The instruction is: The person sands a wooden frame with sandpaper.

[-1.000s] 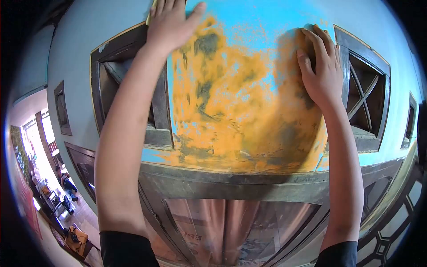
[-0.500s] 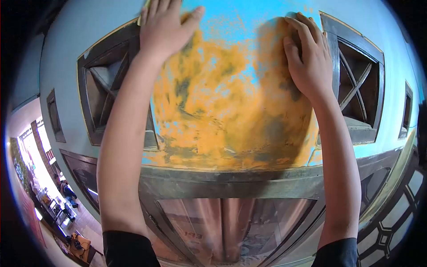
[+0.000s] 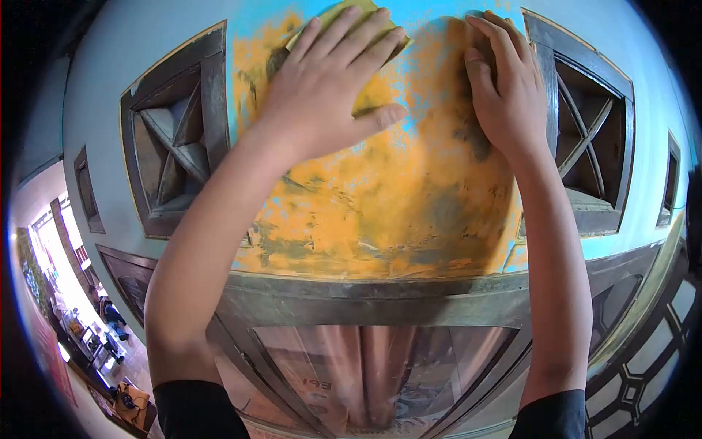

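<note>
My left hand (image 3: 322, 91) lies flat with fingers spread over a yellowish sheet of sandpaper (image 3: 398, 45), pressing it to the wall. The sheet's edges stick out past the fingertips; the rest is under the palm. Around it the wall patch (image 3: 351, 212) is mottled orange and grey with bits of bright blue paint. My right hand (image 3: 508, 88) rests against the right side of this patch, beside the dark window frame. Its fingers are slightly bent and apart, and nothing shows in them.
Dark wooden vents with crossed bars flank the patch, one on the left (image 3: 172, 143) and one on the right (image 3: 585, 139). Below runs a wooden beam (image 3: 380, 300) above glass panes (image 3: 387, 373) with curtains behind. A bright opening (image 3: 66, 249) is at far left.
My left hand has slid right and slightly down across the patch with the sandpaper, uncovering the left vent. My right hand stays almost where it was.
</note>
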`<act>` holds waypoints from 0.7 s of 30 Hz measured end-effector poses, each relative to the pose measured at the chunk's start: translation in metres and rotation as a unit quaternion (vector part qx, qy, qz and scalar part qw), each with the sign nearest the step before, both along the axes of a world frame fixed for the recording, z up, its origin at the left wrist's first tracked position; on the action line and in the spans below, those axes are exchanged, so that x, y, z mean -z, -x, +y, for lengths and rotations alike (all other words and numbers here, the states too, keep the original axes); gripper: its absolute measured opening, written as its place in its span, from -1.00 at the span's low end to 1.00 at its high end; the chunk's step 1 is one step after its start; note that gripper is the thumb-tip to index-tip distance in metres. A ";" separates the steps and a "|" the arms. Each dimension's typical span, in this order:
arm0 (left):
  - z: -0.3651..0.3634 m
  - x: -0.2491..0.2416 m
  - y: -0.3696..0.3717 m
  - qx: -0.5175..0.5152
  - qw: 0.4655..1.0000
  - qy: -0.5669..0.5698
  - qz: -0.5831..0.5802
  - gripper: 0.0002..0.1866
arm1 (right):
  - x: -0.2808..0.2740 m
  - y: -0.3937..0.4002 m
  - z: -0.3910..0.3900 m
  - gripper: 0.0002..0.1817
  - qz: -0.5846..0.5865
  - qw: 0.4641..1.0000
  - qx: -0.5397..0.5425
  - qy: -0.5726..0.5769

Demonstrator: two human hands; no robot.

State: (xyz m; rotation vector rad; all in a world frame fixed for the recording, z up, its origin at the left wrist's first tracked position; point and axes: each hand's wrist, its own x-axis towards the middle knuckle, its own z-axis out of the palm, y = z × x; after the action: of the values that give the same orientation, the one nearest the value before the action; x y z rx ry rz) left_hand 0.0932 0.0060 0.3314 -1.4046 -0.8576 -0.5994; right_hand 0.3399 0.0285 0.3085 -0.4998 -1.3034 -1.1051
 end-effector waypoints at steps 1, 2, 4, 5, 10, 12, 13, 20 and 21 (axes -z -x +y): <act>-0.005 -0.005 0.002 -0.031 0.999 0.005 -0.014 -0.11 | 0.000 0.000 0.001 -0.60 0.000 1.000 -0.003 -0.003; -0.011 -0.010 0.003 -0.009 0.997 0.027 -0.067 -0.12 | 0.001 0.001 0.002 -0.60 -0.001 1.000 -0.007 -0.004; -0.017 -0.017 0.004 0.014 0.991 0.026 -0.130 -0.13 | 0.001 0.001 0.001 -0.61 -0.004 1.000 -0.007 0.001; -0.006 -0.024 0.011 0.013 0.990 0.007 -0.141 -0.14 | 0.001 0.001 0.000 -0.61 -0.005 1.000 -0.007 0.004; 0.002 0.021 -0.010 0.104 0.991 0.021 0.078 -0.13 | 0.002 0.004 -0.020 -0.62 0.004 0.998 0.015 0.061; 0.004 0.010 -0.001 0.046 0.998 0.014 0.049 -0.11 | 0.002 0.005 -0.016 -0.65 -0.002 0.999 0.022 0.034; 0.000 -0.001 0.001 0.027 0.999 0.024 -0.001 -0.11 | 0.001 0.003 -0.011 -0.65 -0.004 1.000 0.020 0.021; 0.003 0.058 -0.016 0.152 0.985 0.056 0.060 -0.13 | -0.001 0.001 -0.005 -0.66 -0.009 1.000 -0.001 -0.007; -0.001 0.060 -0.015 0.151 0.983 0.076 0.073 -0.14 | 0.000 0.001 -0.010 -0.66 -0.007 1.000 0.010 0.004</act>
State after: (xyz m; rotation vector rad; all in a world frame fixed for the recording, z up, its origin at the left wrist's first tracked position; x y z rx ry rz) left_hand 0.1077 0.0051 0.2712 -1.7130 -0.5866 -0.6611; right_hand 0.3385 0.0189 0.3081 -0.5132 -1.3177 -1.1210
